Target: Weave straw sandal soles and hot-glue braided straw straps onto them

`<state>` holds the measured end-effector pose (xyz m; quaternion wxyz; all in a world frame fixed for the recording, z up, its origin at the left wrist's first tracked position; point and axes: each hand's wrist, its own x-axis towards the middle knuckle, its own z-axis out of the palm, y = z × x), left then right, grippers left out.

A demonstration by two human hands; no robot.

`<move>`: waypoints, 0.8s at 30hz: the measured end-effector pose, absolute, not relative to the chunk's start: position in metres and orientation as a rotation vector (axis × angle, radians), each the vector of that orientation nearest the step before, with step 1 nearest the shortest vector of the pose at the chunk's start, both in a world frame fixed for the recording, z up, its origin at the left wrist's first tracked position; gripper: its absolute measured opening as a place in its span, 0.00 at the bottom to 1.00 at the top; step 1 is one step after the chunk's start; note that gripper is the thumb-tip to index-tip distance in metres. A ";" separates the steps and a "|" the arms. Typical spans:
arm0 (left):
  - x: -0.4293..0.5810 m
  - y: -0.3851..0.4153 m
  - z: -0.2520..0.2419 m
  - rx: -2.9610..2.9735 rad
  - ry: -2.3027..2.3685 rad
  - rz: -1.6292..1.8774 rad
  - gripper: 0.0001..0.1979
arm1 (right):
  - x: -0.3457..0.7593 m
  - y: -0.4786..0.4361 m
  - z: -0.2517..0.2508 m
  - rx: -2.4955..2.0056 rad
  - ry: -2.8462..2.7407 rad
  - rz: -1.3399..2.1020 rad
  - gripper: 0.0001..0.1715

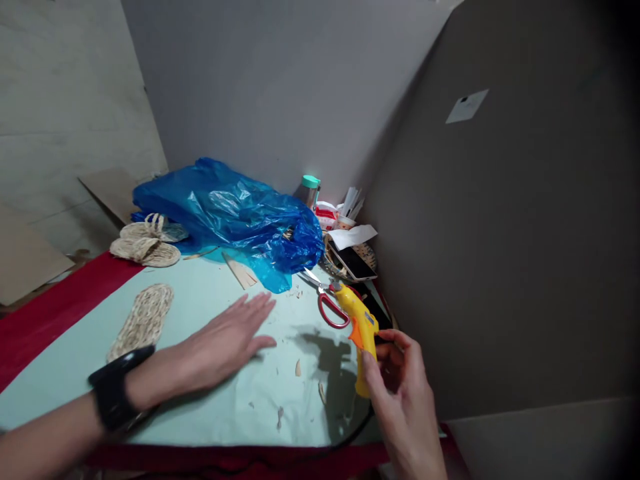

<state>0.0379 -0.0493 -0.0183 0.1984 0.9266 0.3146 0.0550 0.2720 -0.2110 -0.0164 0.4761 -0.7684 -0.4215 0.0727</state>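
My right hand (400,380) grips a yellow glue gun (363,320) with an orange trigger, thumb and fingers on its handle, over the right side of the table. My left hand (225,340) hangs flat, palm down, over the pale tabletop with its fingers stretched out and nothing in them. Left of it, partly behind my wrist with the black band, lies a woven straw sole (145,317). Scissors (333,312) with red handles lie just behind the glue gun. Wood shavings (299,368) are scattered between my hands.
A blue plastic bag (225,207) fills the back of the table. Straw slippers (147,243) sit at the back left. A bottle (309,190), a phone (353,261) and a woven basket (369,255) stand or lie at the back right, beside the grey partition (500,267).
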 end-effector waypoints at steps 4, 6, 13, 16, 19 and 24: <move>0.072 -0.055 -0.030 2.611 0.812 0.095 0.41 | 0.272 -0.227 -0.021 -1.712 -0.795 0.264 0.26; 0.081 -0.079 -0.023 2.614 0.662 0.065 0.35 | 0.274 -0.234 -0.020 -1.660 -0.741 0.269 0.26; 0.113 -0.078 -0.012 2.546 0.326 0.277 0.22 | 0.279 -0.262 -0.011 -1.581 -0.782 0.224 0.22; 0.123 -0.030 -0.030 2.596 0.644 0.378 0.25 | 0.270 -0.265 -0.010 -1.561 -0.718 0.172 0.19; 0.127 -0.004 -0.043 2.655 0.736 0.375 0.25 | 0.264 -0.262 -0.014 -1.566 -0.694 0.162 0.19; 0.115 -0.033 -0.038 2.720 0.581 0.250 0.30 | 0.265 -0.255 -0.018 -1.572 -0.744 0.163 0.21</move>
